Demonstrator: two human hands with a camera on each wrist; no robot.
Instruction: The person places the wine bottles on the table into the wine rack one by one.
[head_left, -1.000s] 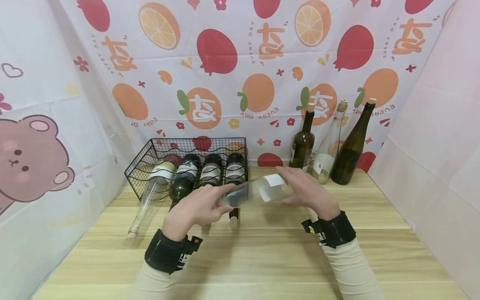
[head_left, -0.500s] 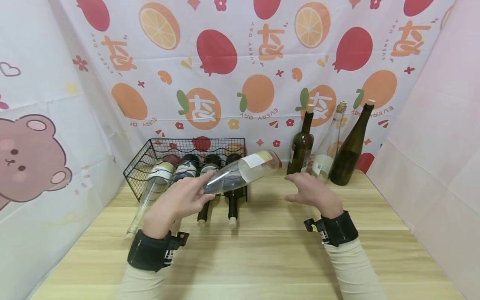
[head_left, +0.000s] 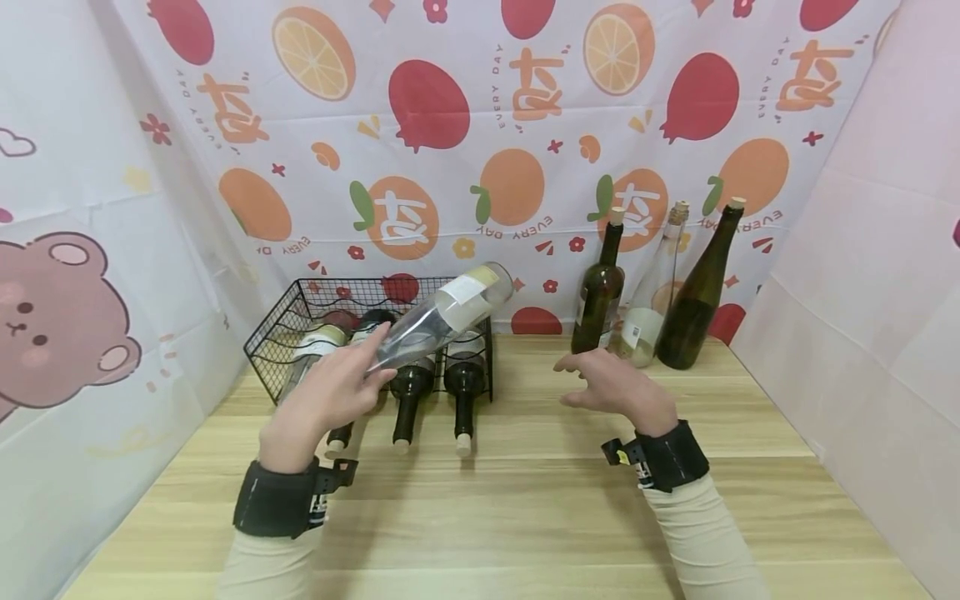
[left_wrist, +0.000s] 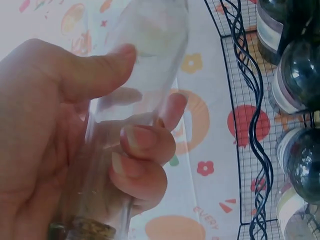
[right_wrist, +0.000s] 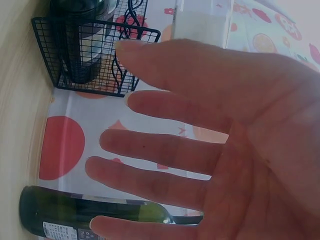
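In the upper frame I saw a white cloth (head_left: 498, 179) with fruits, at the left edge a printed pink bear (head_left: 60, 321), and below, a pale wooden table (head_left: 517, 508).

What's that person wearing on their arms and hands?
Cream sleeves, and around each wrist a wide black band with white markings and a small black holder sticking out. The right holder has a yellow spot. The left hand and right hand are bare, with no gloves.
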